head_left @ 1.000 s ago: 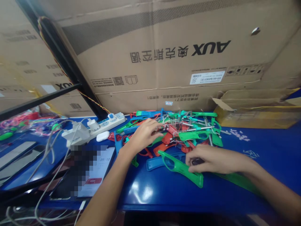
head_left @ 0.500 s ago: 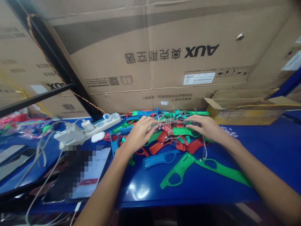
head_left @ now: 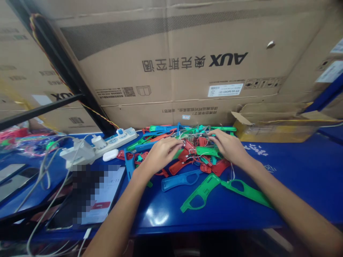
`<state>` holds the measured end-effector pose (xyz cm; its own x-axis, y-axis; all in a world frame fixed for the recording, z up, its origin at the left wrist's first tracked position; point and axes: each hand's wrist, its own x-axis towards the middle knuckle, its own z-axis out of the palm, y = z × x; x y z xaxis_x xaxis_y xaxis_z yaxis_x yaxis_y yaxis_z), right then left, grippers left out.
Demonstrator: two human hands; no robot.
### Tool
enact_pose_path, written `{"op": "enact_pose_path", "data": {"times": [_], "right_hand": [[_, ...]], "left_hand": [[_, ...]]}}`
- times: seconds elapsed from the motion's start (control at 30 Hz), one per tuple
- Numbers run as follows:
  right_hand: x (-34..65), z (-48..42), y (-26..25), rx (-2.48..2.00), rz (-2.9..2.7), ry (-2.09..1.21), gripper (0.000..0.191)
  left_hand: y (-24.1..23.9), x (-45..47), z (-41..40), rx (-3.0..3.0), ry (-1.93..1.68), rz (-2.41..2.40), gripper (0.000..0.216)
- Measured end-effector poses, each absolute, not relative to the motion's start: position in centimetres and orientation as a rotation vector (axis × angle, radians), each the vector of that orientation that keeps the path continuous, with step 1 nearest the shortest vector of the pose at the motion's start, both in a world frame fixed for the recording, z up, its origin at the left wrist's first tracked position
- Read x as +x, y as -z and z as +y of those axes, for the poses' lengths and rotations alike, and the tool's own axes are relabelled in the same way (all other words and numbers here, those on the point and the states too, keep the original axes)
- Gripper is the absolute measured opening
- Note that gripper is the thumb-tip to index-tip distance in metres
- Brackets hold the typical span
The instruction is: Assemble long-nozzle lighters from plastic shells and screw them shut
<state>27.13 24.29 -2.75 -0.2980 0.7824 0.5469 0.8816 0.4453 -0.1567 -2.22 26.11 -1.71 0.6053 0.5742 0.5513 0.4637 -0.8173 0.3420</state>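
A tangled pile of red, green and blue plastic handle-shaped parts with thin wires [head_left: 193, 150] lies on the blue table [head_left: 294, 178]. My left hand [head_left: 162, 152] rests on the pile's left side, fingers curled on the red parts and wires. My right hand [head_left: 227, 144] is on the pile's right side, its fingers bent into the green parts and wires. What each hand pinches is hidden. Nearer to me lie a blue part [head_left: 182, 178] and two green parts [head_left: 199, 194], [head_left: 248, 191], flat on the table.
A big cardboard box [head_left: 187, 64] stands behind the pile, a smaller torn box [head_left: 278, 125] at right. At left lie a white power strip with plugs [head_left: 107, 142], a white earbud case [head_left: 110, 155], cables and a phone [head_left: 99, 196].
My right hand left the near green part and moved up onto the pile's right side. The green part now lies flat on the table. My left hand stayed on the pile.
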Motion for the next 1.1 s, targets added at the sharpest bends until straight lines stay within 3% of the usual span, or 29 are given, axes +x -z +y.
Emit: {"op": "enact_pose_path", "data": {"times": [0.2,0.43,0.7,0.8,0.97,1.1], "right_hand": [[26.4,22.7,0.9,-1.162,-2.017,0.203,0.020],[26.0,21.6,0.6,-0.949,-2.129,0.141,0.020],[25.9,21.6,0.9,-0.939,-2.222,0.098,0.020],[25.9,21.6,0.7,-0.937,-2.255,0.077,0.020],[25.8,21.8,0.8,-0.894,-2.295,0.086,0.021],[25.8,21.9,1.0,-0.866,-2.307,0.092,0.020]], "left_hand": [[1.5,-1.5,25.3,2.630,-1.056,0.916,0.023],[1.2,-0.5,24.2,2.165,-1.183,0.823,0.051],[-0.5,-0.6,24.4,1.444,-0.972,0.640,0.035],[-0.6,-0.6,24.3,1.443,-0.975,0.667,0.047],[-0.1,-0.3,24.0,1.630,-1.017,0.737,0.023],[0.4,0.1,24.0,1.675,-1.009,0.778,0.020]]}}
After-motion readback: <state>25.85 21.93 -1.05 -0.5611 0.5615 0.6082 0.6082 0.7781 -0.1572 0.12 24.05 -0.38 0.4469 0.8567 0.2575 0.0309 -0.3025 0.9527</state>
